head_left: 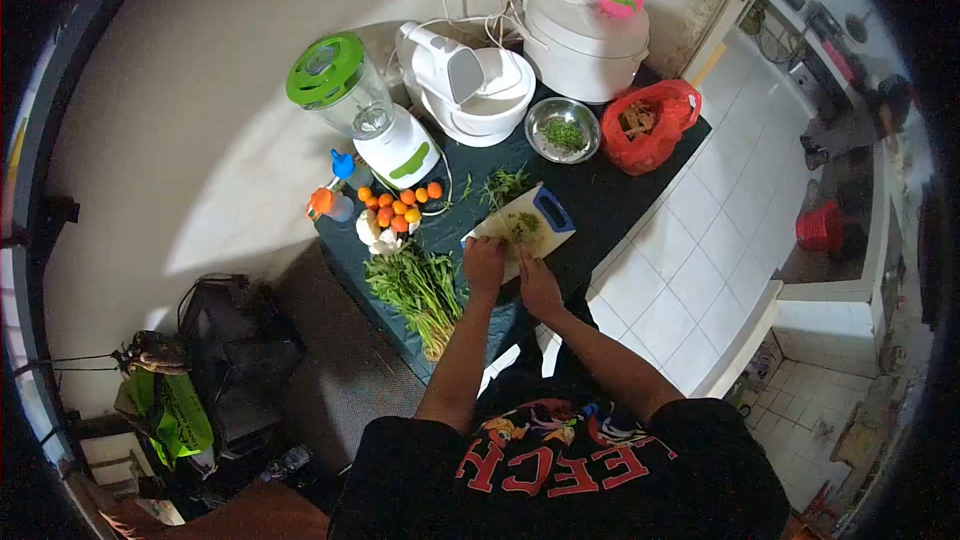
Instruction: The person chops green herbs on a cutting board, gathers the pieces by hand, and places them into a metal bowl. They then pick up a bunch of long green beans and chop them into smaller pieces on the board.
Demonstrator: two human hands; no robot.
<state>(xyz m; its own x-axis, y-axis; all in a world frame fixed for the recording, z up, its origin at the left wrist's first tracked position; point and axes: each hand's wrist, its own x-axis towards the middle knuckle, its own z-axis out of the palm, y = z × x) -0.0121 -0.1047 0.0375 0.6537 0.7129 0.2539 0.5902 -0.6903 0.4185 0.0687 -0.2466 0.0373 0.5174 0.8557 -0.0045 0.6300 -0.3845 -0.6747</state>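
Note:
A white cutting board (555,240) with a blue handle end lies near the table's front edge, chopped green leaves (523,226) on it. My left hand (485,266) rests at the board's left part, fingers curled in; what they hold, if anything, is hidden. Close beside it, my right hand (540,285) is closed over the board's near edge. Something thin seems to be at its fingertips, too small to name. Loose green sprigs (505,185) lie just beyond the board. To the left of my left hand is a large bunch of leafy greens (415,290).
Behind stand a blender (400,145), a white stand mixer (470,105) and a white lidded pot (585,40). A steel bowl (535,140) holds chopped greens, next to a red plastic bag (645,150). Orange tomatoes (385,214), garlic (368,230) and small bottles (335,205) sit left.

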